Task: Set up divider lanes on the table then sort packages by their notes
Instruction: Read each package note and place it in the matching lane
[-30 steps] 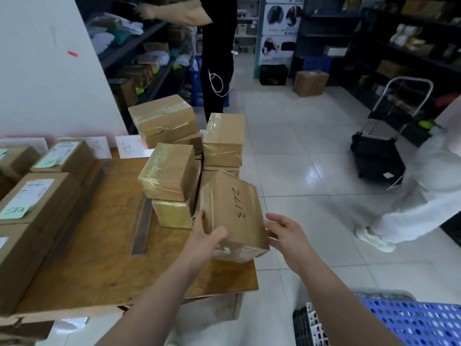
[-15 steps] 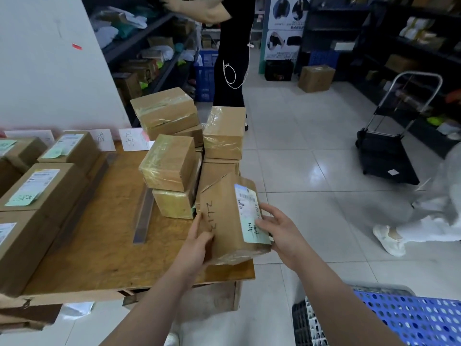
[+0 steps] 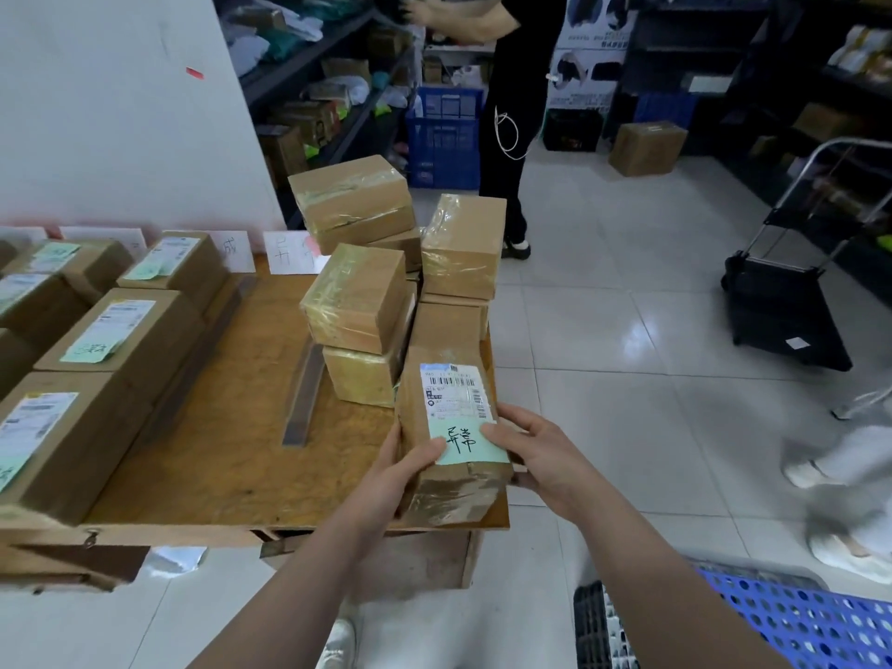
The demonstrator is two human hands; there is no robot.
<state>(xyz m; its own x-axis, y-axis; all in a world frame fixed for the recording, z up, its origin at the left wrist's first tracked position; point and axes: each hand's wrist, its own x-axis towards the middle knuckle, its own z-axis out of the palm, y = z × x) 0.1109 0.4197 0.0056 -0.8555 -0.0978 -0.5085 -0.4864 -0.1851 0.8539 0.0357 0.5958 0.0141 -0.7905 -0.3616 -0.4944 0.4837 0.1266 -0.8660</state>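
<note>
Sorting is partly done: labelled brown cardboard boxes (image 3: 120, 340) fill the wooden desk's (image 3: 217, 451) left lanes, while left hand (image 3: 405, 468) and right hand (image 3: 545, 456) clasp a taped brown parcel (image 3: 451, 441) over its near right corner, unsorted taped boxes (image 3: 357, 301) remaining behind.

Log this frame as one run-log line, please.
phase: reading note | left hand: holding package | right hand: holding package | green note: face up | divider strip: on table

Taped brown package (image 3: 451, 441), green handwritten note (image 3: 466, 444) up, above table's (image 3: 231, 456) corner
</note>
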